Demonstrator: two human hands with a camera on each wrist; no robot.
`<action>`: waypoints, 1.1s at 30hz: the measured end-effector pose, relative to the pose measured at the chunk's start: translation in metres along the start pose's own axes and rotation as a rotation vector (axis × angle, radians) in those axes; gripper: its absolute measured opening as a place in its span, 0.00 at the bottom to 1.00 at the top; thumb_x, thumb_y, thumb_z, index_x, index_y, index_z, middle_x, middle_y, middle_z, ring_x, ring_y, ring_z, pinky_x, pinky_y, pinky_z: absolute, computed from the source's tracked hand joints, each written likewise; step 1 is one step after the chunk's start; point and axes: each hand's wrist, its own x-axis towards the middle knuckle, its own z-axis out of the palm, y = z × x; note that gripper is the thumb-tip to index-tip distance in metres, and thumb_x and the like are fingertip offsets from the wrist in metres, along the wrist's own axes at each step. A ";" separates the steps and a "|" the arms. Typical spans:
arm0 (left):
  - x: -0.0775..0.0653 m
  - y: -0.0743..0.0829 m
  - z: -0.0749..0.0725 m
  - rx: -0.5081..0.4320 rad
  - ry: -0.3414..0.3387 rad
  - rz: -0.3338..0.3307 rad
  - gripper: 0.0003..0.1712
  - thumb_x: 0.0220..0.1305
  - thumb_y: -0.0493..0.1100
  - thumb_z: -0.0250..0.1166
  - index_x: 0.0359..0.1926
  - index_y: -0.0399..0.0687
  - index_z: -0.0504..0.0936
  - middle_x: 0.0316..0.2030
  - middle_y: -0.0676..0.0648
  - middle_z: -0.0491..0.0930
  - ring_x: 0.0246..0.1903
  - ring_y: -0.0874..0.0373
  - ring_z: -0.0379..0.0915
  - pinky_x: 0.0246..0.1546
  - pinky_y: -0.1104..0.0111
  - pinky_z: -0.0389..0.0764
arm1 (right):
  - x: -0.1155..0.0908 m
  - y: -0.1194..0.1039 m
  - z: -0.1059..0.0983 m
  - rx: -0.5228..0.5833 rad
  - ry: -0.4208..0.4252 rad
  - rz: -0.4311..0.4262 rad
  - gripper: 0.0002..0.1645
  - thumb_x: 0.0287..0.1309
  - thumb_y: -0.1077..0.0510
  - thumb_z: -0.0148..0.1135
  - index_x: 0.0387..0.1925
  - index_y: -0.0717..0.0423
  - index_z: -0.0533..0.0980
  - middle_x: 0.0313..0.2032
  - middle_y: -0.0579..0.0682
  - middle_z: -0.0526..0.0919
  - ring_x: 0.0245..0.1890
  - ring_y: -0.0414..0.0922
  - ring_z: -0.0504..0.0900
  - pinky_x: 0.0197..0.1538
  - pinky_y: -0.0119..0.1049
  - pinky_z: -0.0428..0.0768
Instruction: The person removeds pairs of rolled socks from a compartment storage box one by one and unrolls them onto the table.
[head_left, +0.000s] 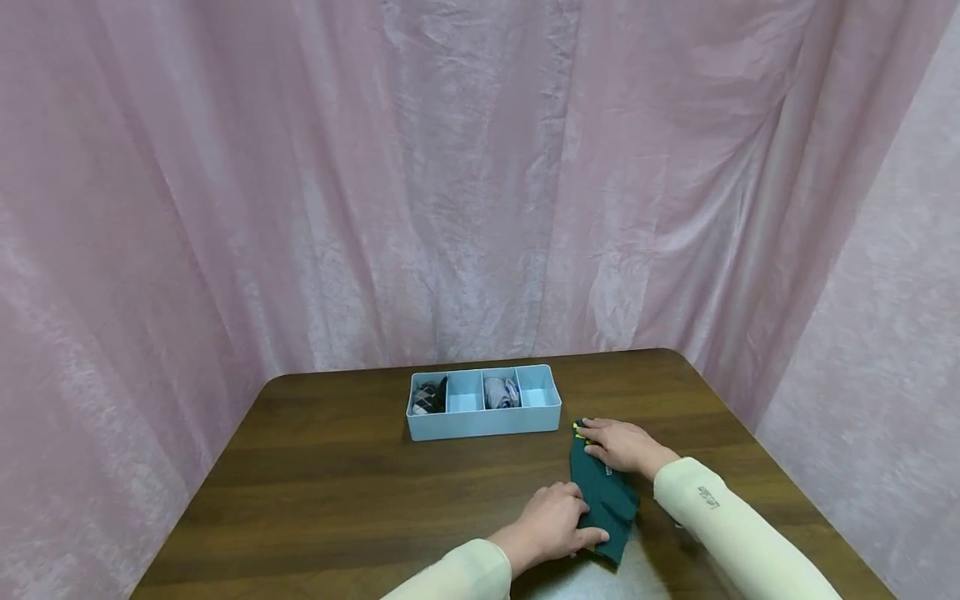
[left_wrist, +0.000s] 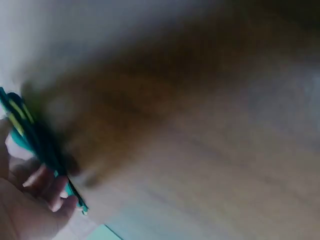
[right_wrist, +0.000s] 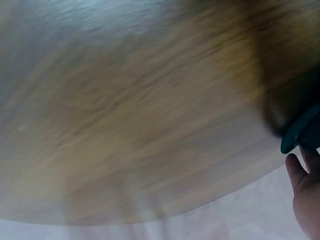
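Observation:
A dark green sock with yellow bands at one end lies on the table, pointing toward the near edge. My right hand rests on its far, banded end with fingers stretched over the fabric. At the near end, my left hand touches the sock's left edge, its thumb spread away from the fingers. The left wrist view shows the sock nearly edge-on against the left hand. Only a tip of the sock and part of the right hand show in the right wrist view.
A light blue box with a row of compartments stands farther back, left of the sock. A dark patterned bundle sits in its leftmost compartment, a greyish bundle in another. Behind the wooden table hangs a pink curtain.

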 end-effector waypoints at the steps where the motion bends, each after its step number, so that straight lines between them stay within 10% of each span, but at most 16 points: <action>1: 0.000 0.002 0.000 0.016 0.005 -0.019 0.30 0.65 0.69 0.59 0.50 0.53 0.87 0.46 0.57 0.77 0.46 0.63 0.72 0.47 0.67 0.75 | -0.003 0.003 0.000 -0.009 -0.002 0.018 0.27 0.71 0.50 0.57 0.65 0.58 0.73 0.65 0.62 0.72 0.64 0.61 0.72 0.61 0.56 0.72; 17: -0.015 -0.042 -0.004 -0.034 0.039 0.098 0.29 0.64 0.60 0.66 0.58 0.47 0.83 0.61 0.55 0.76 0.62 0.60 0.70 0.59 0.63 0.71 | -0.072 0.027 -0.002 0.021 0.135 0.106 0.33 0.65 0.39 0.60 0.63 0.55 0.76 0.60 0.59 0.78 0.56 0.63 0.76 0.54 0.61 0.74; 33: -0.012 -0.055 -0.012 -0.099 0.070 -0.084 0.28 0.65 0.59 0.65 0.59 0.49 0.81 0.61 0.50 0.77 0.62 0.54 0.71 0.59 0.56 0.72 | -0.099 0.026 0.007 0.044 0.297 0.111 0.32 0.64 0.43 0.64 0.62 0.58 0.77 0.60 0.59 0.77 0.57 0.60 0.76 0.55 0.62 0.72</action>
